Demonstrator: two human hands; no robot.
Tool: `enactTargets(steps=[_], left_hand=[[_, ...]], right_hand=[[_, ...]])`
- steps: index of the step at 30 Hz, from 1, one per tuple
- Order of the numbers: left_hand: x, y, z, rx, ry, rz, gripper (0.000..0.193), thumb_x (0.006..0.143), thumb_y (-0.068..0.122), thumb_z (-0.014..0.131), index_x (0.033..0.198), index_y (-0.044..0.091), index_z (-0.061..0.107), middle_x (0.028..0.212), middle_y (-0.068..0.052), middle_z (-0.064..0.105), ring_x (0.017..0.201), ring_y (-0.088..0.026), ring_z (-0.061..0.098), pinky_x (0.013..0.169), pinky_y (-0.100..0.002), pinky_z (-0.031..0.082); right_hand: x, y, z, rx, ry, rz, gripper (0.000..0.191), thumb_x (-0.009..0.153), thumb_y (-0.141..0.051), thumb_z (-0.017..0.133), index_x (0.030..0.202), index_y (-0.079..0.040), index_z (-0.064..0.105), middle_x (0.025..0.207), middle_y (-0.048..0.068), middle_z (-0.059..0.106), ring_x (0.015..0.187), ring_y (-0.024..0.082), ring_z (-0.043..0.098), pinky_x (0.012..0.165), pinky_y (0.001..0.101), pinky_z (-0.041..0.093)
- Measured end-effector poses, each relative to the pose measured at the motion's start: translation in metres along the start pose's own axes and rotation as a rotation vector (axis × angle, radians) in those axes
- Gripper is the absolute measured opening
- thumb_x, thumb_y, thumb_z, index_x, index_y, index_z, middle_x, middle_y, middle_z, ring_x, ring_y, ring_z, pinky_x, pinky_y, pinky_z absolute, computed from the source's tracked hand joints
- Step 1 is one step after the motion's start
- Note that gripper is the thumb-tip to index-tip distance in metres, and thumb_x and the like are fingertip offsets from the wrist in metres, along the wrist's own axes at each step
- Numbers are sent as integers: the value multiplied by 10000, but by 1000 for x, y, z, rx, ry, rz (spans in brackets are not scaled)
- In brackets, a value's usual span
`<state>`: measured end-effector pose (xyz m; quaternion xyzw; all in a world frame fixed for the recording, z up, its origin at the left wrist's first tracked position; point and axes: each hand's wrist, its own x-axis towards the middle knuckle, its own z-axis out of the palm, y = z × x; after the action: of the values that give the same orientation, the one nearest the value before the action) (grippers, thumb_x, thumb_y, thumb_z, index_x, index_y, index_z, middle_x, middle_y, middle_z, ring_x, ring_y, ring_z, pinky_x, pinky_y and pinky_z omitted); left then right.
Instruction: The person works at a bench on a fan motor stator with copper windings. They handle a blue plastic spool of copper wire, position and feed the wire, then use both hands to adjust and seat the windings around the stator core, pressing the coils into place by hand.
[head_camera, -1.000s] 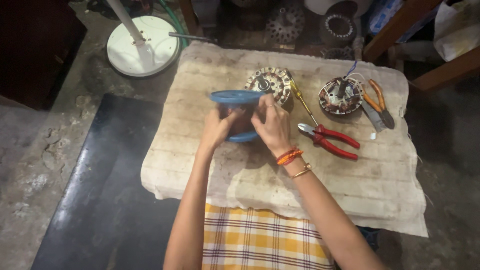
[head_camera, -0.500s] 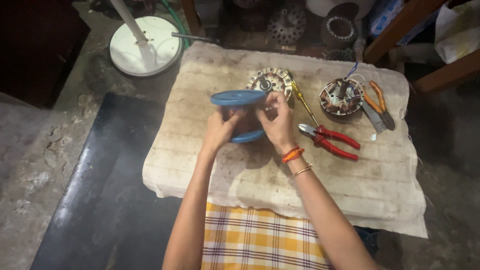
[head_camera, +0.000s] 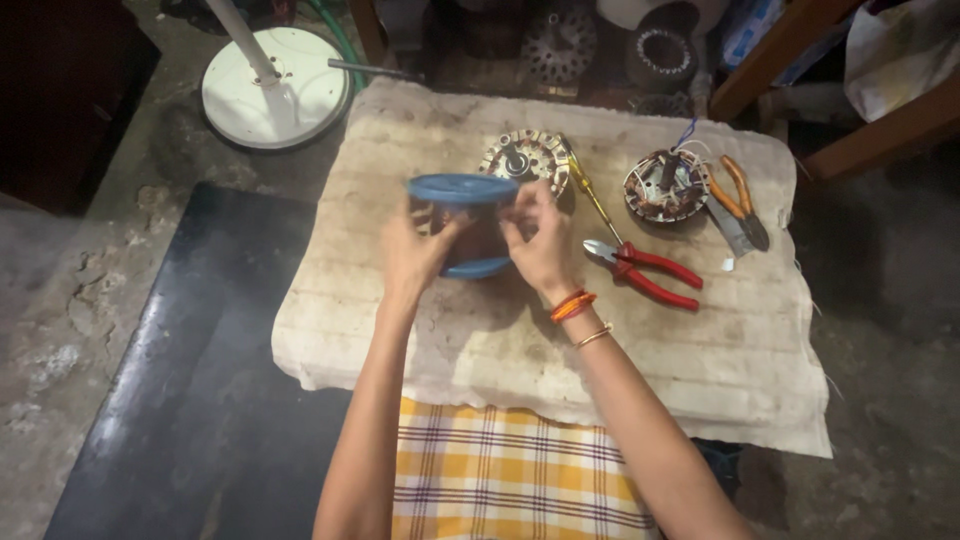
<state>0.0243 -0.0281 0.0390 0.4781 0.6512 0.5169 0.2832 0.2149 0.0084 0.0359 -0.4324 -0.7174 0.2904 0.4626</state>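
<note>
Fingers first: both hands are wrapped around a blue plastic spool (head_camera: 462, 222), the left hand (head_camera: 415, 252) gripping its near-left side and the right hand (head_camera: 538, 245) closing on its right side, fingertips curled over the dark core between the two flanges. It is held clear above the cloth-covered tabletop (head_camera: 520, 340), upper flange tilted toward the camera. Compared with a second ago, the spool sits in much the same place but the hands have edged around it, the right fingers now reaching further over the top. That reads like turning or inspecting the spool rather than setting it down.

Moving outward: orange and gold bangles (head_camera: 576, 312) circle the right wrist. Just behind the spool lies a motor stator with copper windings (head_camera: 524, 155), a yellow-handled screwdriver (head_camera: 592, 192) beside it. Red-handled pliers (head_camera: 645, 268) lie right of the right hand. Farther right sits a second wound stator (head_camera: 664, 184), with orange-handled cutters (head_camera: 735, 195) next to it. On the floor beyond, a white round fan base (head_camera: 272, 88).
</note>
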Motion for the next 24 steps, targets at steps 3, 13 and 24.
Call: enactTargets(steps=[3,13,24], left_hand=[[-5,16,-9,182,35,-62,640,762,343,866,1255,2,641,1052,-184,775,955,-273,763,837,-390,601],[-11,14,-5,266,-172,37,566,574,329,941,1030,47,759,952,-187,770,899,-333,758,766,-411,592],[-4,9,-14,224,-251,42,554,511,285,930,1002,81,772,928,-144,792,849,-300,767,733,-411,583]], right_hand=[[8,11,-4,190,-172,94,382,883,67,684,1152,-84,459,985,63,762,925,160,760,724,274,591],[-1,43,16,599,-409,270,487,860,97,517,1245,-150,351,913,39,644,842,121,651,753,269,531],[-13,18,0,713,-419,412,532,817,96,533,1277,-133,397,870,24,621,775,104,575,654,233,439]])
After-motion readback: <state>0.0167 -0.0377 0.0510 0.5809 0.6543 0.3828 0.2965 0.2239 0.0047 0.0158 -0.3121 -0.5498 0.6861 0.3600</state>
